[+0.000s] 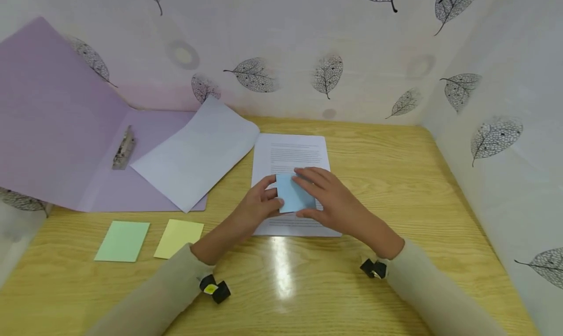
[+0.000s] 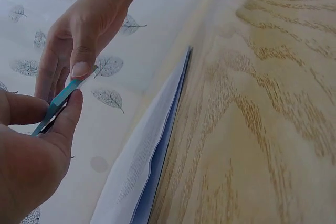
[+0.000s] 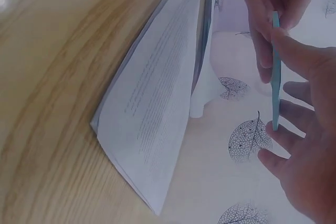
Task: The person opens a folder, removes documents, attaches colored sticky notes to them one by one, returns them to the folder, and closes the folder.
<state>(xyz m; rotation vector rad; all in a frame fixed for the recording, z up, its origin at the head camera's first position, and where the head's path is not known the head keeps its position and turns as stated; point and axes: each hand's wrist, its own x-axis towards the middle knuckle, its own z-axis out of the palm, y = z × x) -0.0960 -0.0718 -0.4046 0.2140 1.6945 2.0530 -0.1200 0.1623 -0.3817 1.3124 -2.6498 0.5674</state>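
Observation:
A blue sticky-note pad (image 1: 291, 194) is held between both hands above a stack of printed sheets (image 1: 290, 153). The left hand (image 1: 257, 204) pinches the pad's left side, thumb on top and fingers beneath. The right hand (image 1: 336, 199) holds the pad's right part, thumb at the near edge and fingers at the far side. Seen edge-on in the right wrist view, the pad (image 3: 276, 72) stands between the left hand (image 3: 275, 3) and the right hand (image 3: 315, 140). In the left wrist view the pad (image 2: 59, 100) is also edge-on.
A green pad (image 1: 122, 241) and a yellow pad (image 1: 178, 238) lie at the left on the wooden table (image 1: 387, 170). Behind them, an open purple folder (image 1: 66, 116) with a metal clip (image 1: 124, 148) has white sheets (image 1: 200, 153) lying askew over it. Leaf-patterned cloth borders the table.

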